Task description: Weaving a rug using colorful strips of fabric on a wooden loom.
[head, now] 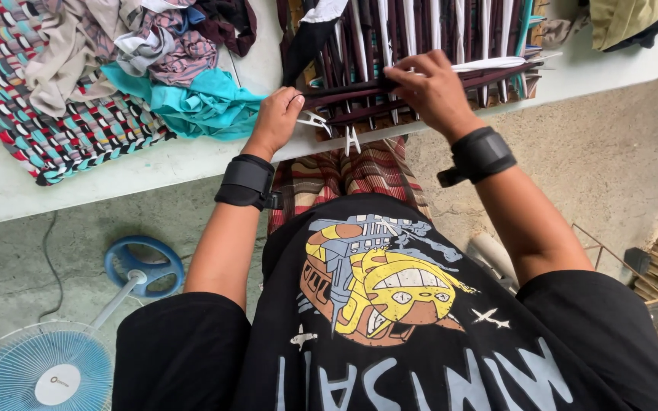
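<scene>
At twelve o'clock on the pale desk [154,164], the left hand [277,118] and right hand [429,90] each pinch an end of a dark maroon fabric strip [359,93] across a wooden weaving frame [420,30]; a woven multicoloured mat [32,144] lies at ten o'clock.

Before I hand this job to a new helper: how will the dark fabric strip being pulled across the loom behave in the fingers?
Probably floppy: the dark fabric strip runs straight only where the left hand and right hand stretch it. Likely light and somewhat stretchy, like the crumpled cloth scraps beside the loom. It seems unlikely to break.
</scene>
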